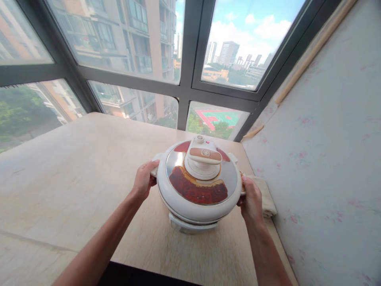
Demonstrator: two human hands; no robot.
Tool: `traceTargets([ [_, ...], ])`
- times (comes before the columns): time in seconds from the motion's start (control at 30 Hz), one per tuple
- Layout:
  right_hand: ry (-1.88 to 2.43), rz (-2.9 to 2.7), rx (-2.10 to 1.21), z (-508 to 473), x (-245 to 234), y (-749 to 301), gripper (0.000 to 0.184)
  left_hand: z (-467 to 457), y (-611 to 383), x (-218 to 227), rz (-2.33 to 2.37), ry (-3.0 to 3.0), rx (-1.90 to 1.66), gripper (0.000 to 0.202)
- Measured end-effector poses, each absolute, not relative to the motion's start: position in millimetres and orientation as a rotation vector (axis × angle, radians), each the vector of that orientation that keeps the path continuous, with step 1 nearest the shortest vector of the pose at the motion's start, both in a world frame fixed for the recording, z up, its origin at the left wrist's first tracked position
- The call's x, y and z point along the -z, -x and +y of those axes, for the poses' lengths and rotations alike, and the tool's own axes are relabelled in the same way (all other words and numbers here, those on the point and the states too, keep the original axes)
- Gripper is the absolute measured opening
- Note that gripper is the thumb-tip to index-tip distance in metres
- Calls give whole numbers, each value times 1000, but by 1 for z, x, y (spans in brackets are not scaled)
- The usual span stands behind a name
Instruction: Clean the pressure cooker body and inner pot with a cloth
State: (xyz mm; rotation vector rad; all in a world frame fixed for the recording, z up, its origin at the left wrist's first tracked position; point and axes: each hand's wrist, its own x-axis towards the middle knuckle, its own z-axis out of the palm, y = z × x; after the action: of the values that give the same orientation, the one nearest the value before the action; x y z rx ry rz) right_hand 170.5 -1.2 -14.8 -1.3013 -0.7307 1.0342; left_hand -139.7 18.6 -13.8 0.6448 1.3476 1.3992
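Note:
A white electric pressure cooker (196,208) is in the middle of the view, over the marble-patterned sill. Its lid (198,190) is on, with dark red and silver panels, a raised handle (205,155) with a brown top, a round valve knob and a small red pin. My left hand (144,178) is closed around the side handle at the left. On the opposite side, my right hand (251,196) grips the other side handle. Fingertips of both hands are partly hidden beneath the handles. Whether the cooker's base touches the sill I cannot tell.
The wide stone sill (74,174) stretches left and forward to grey-framed windows (186,87). A folded beige cloth (263,194) lies on the right, against the floral-papered wall (330,174). A dark edge (133,275) shows at the bottom.

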Motion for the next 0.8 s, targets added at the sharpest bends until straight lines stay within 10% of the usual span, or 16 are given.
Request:
traceTargets([
  [0.8, 1286, -974, -1104, 13, 26, -157, 58, 22, 161, 15, 1341, -554, -1492, 44],
])
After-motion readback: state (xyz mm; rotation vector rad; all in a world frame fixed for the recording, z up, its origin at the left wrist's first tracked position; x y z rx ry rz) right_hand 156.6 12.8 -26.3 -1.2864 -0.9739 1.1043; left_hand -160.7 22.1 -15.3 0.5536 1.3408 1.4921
